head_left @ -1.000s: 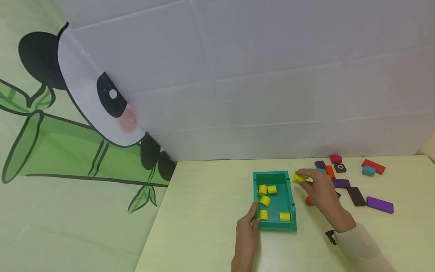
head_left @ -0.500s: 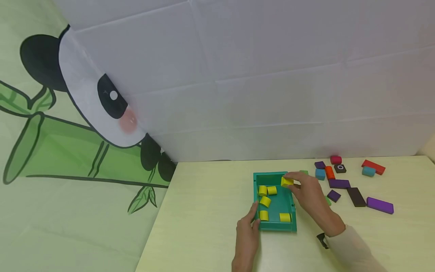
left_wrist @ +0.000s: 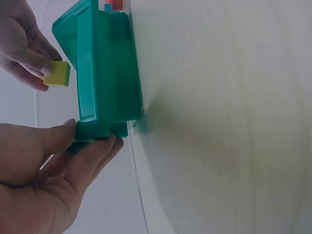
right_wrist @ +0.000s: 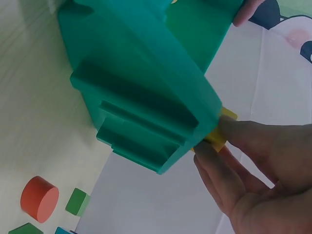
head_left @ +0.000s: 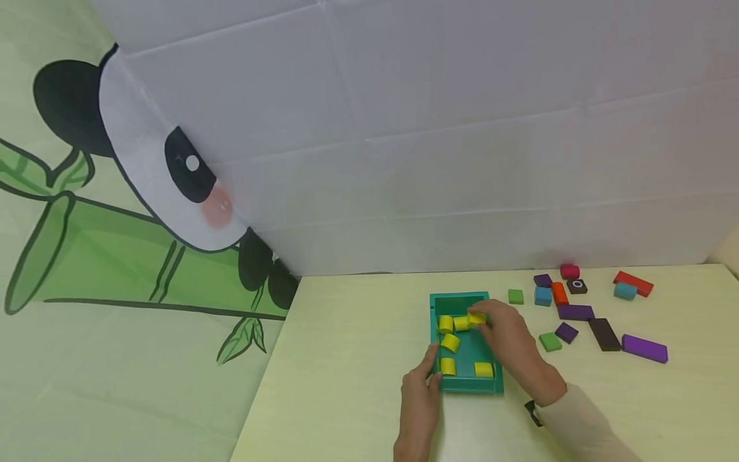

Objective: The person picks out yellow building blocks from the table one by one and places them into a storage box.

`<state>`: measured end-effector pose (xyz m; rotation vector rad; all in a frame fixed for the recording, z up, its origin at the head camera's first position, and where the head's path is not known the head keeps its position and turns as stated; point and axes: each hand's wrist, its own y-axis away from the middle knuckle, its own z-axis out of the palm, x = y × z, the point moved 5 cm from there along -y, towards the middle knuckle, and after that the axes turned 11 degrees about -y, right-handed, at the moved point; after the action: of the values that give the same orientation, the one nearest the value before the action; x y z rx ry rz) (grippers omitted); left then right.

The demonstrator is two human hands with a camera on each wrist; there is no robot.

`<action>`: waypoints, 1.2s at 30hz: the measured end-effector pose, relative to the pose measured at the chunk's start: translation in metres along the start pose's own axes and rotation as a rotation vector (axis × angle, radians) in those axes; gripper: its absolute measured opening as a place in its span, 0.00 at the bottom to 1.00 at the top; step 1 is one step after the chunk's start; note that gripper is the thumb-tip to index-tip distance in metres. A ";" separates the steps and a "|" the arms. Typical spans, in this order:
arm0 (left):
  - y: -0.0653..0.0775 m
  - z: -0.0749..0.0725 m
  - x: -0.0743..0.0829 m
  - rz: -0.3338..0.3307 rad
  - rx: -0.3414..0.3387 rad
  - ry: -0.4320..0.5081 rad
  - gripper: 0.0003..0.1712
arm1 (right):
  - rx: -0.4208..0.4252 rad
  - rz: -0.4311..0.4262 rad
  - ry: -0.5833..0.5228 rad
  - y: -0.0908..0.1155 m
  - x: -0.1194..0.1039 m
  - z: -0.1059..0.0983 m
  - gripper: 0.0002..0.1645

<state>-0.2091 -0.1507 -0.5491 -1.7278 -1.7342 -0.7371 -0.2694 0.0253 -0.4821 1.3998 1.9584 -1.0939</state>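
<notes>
A teal plastic box with low walls rests on the table. My left hand grips its near left side; in the left wrist view the thumb lies on the rim and the fingers underneath, against the outside. Between thumb and fingertips, my right hand pinches a yellow block over the box's far right part. In the right wrist view the box wall partly hides that block. Several yellow cylinder blocks lie inside the box, mostly along its left side, one near the front right corner.
Right of the box lie scattered blocks: green squares, a blue cube, purple bars, a dark brown bar and a red bar. Behind the table hangs a white cloth with a panda print.
My right hand has carried the yellow block leftward from beside the box to over its inside, then lower. Green blocks beneath the arm now show. The left hand and box stay put.
</notes>
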 end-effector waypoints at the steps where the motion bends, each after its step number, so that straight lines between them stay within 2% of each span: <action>1: 0.000 0.000 0.000 0.001 0.000 -0.002 0.32 | 0.001 -0.004 0.006 0.000 0.000 0.001 0.18; 12: -0.001 -0.002 0.000 -0.006 0.005 -0.021 0.32 | -0.055 0.027 0.072 0.001 -0.005 0.019 0.17; 18: -0.001 -0.004 0.000 0.027 0.030 -0.019 0.32 | -0.058 -0.009 0.094 0.004 -0.008 0.029 0.16; 23: -0.001 -0.004 0.000 0.021 0.033 -0.010 0.32 | -0.062 -0.033 0.118 0.007 -0.010 0.037 0.14; 36: -0.001 -0.003 0.001 0.015 0.036 -0.008 0.32 | -0.063 0.047 0.190 0.005 -0.005 0.051 0.11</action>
<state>-0.2100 -0.1525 -0.5463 -1.7197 -1.7280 -0.6891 -0.2657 -0.0191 -0.5081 1.5568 2.0598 -0.8987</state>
